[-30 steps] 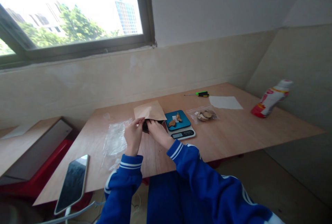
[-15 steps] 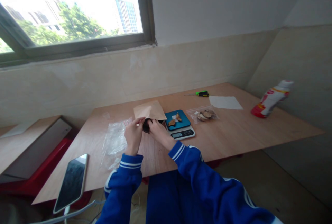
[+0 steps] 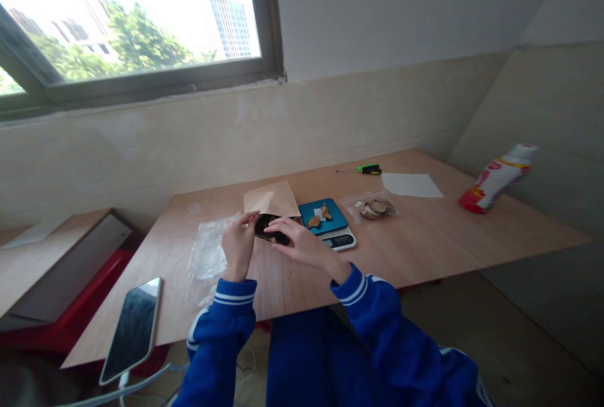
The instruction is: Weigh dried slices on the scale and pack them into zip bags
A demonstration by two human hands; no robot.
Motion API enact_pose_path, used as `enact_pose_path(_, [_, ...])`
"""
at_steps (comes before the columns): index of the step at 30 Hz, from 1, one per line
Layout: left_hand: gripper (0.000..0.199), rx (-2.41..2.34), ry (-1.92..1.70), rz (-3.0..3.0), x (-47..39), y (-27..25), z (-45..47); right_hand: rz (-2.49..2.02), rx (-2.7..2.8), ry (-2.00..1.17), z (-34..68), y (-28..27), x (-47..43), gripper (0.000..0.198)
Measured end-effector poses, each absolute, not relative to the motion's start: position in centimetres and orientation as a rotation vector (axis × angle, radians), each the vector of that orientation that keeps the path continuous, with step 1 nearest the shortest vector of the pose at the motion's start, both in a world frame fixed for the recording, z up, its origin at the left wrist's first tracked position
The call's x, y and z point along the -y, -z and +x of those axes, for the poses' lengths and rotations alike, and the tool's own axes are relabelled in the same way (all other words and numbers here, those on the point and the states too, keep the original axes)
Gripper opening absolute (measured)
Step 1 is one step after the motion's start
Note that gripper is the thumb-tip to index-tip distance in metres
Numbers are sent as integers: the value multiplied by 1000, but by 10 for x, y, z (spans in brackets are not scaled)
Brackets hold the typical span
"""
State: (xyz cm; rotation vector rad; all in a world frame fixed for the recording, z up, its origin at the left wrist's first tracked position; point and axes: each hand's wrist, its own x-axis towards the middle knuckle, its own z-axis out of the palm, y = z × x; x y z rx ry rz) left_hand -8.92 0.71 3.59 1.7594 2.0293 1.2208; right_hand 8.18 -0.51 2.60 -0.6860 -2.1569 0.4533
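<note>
Here, the left hand [image 3: 237, 247] pinches the rim of a brown paper bag [image 3: 274, 198] on the table [image 3: 415, 237], apparently to keep its dark mouth open; the right hand [image 3: 304, 245] curls at that opening, its grip unclear. Alongside, a scale [image 3: 334, 222] bears two brown pieces [image 3: 314, 222]; beyond, a clear bag [image 3: 352, 207] holds round slices [image 3: 376, 207].
</note>
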Motion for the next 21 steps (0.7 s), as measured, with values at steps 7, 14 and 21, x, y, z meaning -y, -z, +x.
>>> enact_pose_path(7, [27, -2047, -1239, 1760, -9, -32, -92, -836, 1865, -322, 147, -21, -12, 16])
enact_pose_path(14, [26, -2007, -1302, 1798, -13, -34, -94, -1262, 1835, -183, 156, 9, -64, 15])
enact_pose_path(21, [26, -1977, -1321, 1803, -13, -31, -100, -1410, 1998, -99, 130, 20, -84, 10])
